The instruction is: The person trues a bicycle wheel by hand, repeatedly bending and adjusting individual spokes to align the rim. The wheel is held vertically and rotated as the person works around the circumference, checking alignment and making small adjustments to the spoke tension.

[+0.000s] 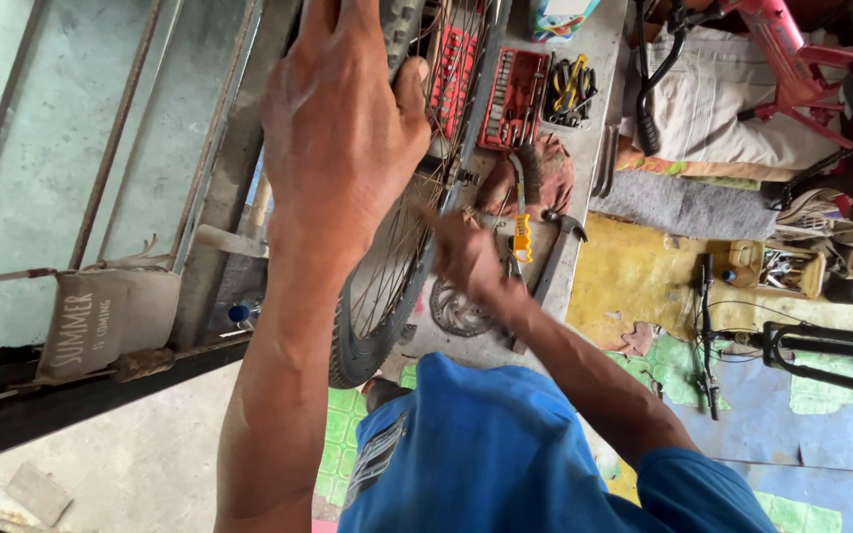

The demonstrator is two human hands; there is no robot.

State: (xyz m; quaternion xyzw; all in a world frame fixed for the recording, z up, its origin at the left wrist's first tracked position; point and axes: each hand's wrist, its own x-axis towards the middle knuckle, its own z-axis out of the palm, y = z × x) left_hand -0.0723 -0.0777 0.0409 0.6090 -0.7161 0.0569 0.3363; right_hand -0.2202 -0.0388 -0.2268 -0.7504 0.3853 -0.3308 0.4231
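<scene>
Holding the bicycle wheel [387, 286] at the counter [594, 59].
My left hand [343, 128] fingers wrap its tyre; my right hand [466, 259] blurs at the spokes, fingers' state unclear.

The bicycle wheel [387, 286] has a black tyre and silvery spokes. The socket set case [513, 97] is red, holding grey metal sockets. A yellow-handled tool [522, 237] lies on the grey workbench [599, 59]. The shirt [486, 454] is blue. The floor [644, 281] shows patchy yellow, green and blue.
</scene>
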